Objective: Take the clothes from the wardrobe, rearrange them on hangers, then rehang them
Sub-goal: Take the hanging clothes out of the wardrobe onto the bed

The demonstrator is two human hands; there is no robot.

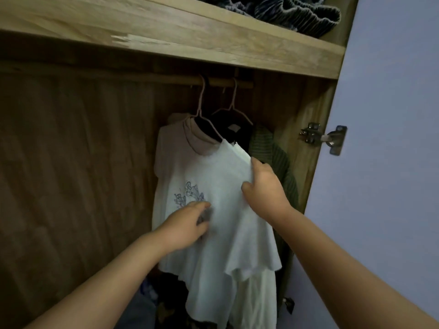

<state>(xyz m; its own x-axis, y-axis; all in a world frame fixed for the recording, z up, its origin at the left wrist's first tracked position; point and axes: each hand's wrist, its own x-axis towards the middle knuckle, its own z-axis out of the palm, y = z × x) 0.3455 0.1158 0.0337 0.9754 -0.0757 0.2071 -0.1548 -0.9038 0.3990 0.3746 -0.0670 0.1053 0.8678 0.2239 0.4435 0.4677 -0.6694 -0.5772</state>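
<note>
A white T-shirt (223,176) with a blue flower print hangs on a pale wire hanger (202,108) from the wooden rail (166,80) inside the wardrobe. My right hand (263,186) grips the shirt's right shoulder edge. My left hand (187,224) rests on the shirt's front just below the print, fingers curled against the cloth. Behind the white shirt hang a beige turtleneck top (173,143), a dark garment (228,122) on a second hanger (234,100), and a green ribbed garment (270,153) at the far right.
A wooden shelf (213,41) runs above the rail with dark folded knitwear (297,10) on it. The open door (384,115) with a metal hinge (323,137) stands at the right. Dark clothes (171,302) lie heaped at the wardrobe bottom. The rail's left half is bare.
</note>
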